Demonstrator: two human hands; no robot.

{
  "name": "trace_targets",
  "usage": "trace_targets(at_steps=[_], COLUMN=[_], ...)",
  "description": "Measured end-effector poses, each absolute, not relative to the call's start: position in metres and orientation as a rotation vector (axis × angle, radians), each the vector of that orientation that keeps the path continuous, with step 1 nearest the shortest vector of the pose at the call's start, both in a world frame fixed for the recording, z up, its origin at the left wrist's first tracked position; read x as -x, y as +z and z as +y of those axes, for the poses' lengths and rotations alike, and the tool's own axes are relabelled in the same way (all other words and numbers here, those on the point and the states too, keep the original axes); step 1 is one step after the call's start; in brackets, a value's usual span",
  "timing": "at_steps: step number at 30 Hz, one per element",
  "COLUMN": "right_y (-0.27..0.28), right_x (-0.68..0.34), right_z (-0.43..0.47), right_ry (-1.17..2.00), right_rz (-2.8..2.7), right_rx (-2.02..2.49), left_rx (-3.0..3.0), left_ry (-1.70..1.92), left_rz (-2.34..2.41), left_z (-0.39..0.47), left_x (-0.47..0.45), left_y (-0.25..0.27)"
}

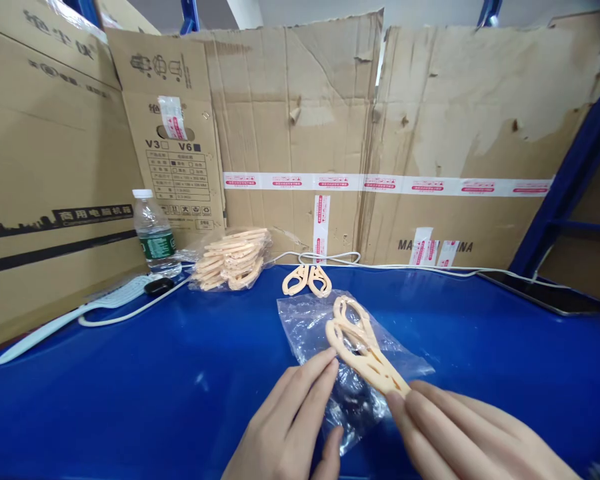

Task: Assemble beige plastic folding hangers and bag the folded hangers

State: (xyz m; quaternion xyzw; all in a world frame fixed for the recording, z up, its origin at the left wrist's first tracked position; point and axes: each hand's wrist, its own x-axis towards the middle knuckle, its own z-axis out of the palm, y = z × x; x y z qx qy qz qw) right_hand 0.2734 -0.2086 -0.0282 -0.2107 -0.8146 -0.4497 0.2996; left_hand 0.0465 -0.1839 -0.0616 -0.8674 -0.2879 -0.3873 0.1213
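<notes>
Fingers of right hand (pixel 460 433) pinching smooth peach plastic clip (pixel 363 350); left hand (pixel 293 427) pressing crinkly clear bag (pixel 347 360).

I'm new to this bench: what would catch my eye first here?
Front and centre, the right hand holds a peach plastic clip over a clear plastic bag, which the left hand touches. Behind, a bagged pile of clips lies beside a water bottle on the blue table.

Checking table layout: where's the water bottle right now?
Head view, far left: the water bottle stands upright against the cardboard boxes, just left of the bagged pile of peach clips.
</notes>
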Motion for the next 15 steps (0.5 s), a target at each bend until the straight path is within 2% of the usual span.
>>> trace_targets(at_steps=[3,8,12,15], right_y=[-0.014,-0.024,-0.037,-0.028], right_x=[-0.256,-0.235,-0.233,-0.24], right_z=[-0.195,-0.172,-0.171,-0.181], right_ry=[-1.159,-1.06,-0.871,-0.705], right_rz=[-2.44,-2.474,-2.545,-2.568], right_rx=[0.517,0.417,0.547,0.584], left_rx=[2.53,2.516,2.545,2.561], left_ry=[-1.119,-1.133,-1.111,-1.106], left_rz=[-0.823,-0.804,-0.842,-0.852], left_z=[-0.182,-0.181,-0.183,-0.184], left_x=[-0.046,-0.045,-0.044,-0.044], left_y=[-0.063,-0.064,-0.063,-0.062])
